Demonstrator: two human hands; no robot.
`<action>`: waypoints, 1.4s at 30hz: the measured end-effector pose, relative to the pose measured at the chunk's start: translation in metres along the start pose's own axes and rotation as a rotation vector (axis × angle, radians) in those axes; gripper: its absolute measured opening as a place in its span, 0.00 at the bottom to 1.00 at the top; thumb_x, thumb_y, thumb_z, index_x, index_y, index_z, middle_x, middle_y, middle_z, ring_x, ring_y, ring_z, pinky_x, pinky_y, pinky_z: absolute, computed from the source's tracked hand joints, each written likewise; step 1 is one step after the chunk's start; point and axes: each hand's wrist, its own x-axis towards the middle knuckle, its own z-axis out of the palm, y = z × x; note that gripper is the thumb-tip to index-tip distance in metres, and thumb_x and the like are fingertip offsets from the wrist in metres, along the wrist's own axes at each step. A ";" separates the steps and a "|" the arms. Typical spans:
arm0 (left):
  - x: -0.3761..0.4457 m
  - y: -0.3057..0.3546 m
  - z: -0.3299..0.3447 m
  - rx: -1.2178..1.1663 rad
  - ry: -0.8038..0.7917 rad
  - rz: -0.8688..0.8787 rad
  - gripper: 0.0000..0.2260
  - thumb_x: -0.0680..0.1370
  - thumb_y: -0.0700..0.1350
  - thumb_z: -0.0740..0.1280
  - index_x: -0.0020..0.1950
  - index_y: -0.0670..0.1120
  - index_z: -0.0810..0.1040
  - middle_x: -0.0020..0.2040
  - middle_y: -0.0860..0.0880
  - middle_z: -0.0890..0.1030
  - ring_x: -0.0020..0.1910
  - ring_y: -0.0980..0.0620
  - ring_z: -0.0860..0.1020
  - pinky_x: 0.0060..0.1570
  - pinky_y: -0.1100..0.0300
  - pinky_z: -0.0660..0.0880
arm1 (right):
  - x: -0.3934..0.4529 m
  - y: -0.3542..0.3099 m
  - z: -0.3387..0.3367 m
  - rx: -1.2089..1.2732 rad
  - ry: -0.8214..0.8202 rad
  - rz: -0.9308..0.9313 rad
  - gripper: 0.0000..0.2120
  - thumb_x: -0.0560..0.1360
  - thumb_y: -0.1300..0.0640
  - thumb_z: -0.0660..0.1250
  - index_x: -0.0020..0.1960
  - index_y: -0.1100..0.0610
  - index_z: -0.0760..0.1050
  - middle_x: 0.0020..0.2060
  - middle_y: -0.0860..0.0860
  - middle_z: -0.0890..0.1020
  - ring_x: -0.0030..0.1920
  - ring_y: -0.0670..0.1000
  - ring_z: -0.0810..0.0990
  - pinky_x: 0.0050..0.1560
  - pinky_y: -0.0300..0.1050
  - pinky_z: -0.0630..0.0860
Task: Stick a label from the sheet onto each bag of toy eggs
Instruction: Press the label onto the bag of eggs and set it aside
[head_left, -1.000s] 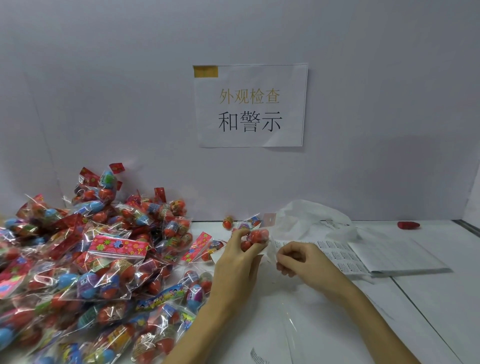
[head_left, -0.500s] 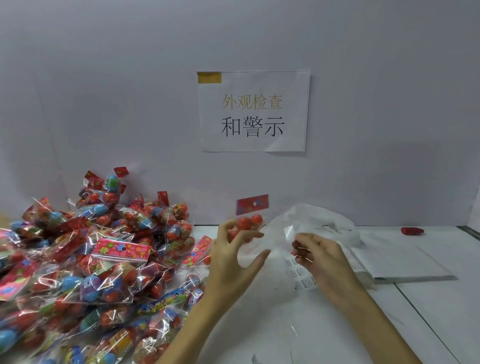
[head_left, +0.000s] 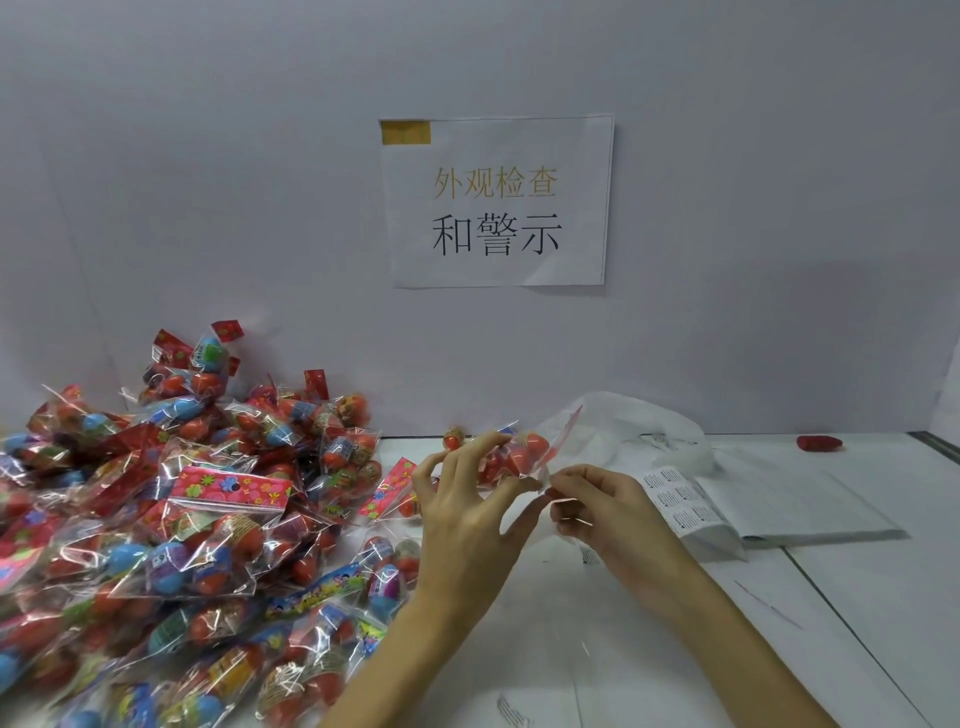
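Tilting header-end up-right, bag of toy eggs (head_left: 519, 454) in left hand (head_left: 467, 512) grip; right hand (head_left: 602, 512) pinching its lower corner.

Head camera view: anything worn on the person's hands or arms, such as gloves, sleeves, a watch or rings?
Nothing worn shows. The left hand and right hand are gloveless, both forearms are uncovered up to the frame's edge, and no watch, ring or wristband is visible.

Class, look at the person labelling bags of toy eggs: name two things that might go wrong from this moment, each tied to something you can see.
1. The held bag is crinkly film gripped only at its edges by the left hand and right hand; a label might go on creased or crooked.
2. The pile lies close beside the left hand; a finished bag dropped there might get mixed with others.
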 end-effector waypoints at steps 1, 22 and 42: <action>0.000 0.000 0.000 -0.026 0.002 -0.013 0.09 0.70 0.49 0.83 0.47 0.49 0.88 0.64 0.43 0.82 0.60 0.42 0.82 0.62 0.40 0.70 | 0.000 -0.001 0.000 0.028 -0.020 0.007 0.05 0.80 0.62 0.70 0.47 0.60 0.83 0.41 0.56 0.84 0.38 0.51 0.81 0.45 0.45 0.79; 0.012 -0.002 -0.011 -1.005 -0.228 -0.747 0.12 0.78 0.44 0.76 0.59 0.57 0.87 0.55 0.52 0.86 0.54 0.50 0.86 0.54 0.58 0.82 | 0.006 0.000 -0.010 0.232 0.288 -0.138 0.05 0.77 0.60 0.74 0.51 0.61 0.83 0.43 0.54 0.87 0.45 0.50 0.86 0.49 0.45 0.81; 0.008 -0.003 -0.004 -1.198 -0.263 -0.839 0.16 0.83 0.35 0.68 0.66 0.51 0.84 0.64 0.47 0.84 0.61 0.44 0.84 0.59 0.48 0.82 | 0.001 0.008 0.003 -0.175 0.165 -0.178 0.05 0.74 0.53 0.78 0.50 0.52 0.88 0.43 0.48 0.89 0.47 0.45 0.86 0.48 0.36 0.82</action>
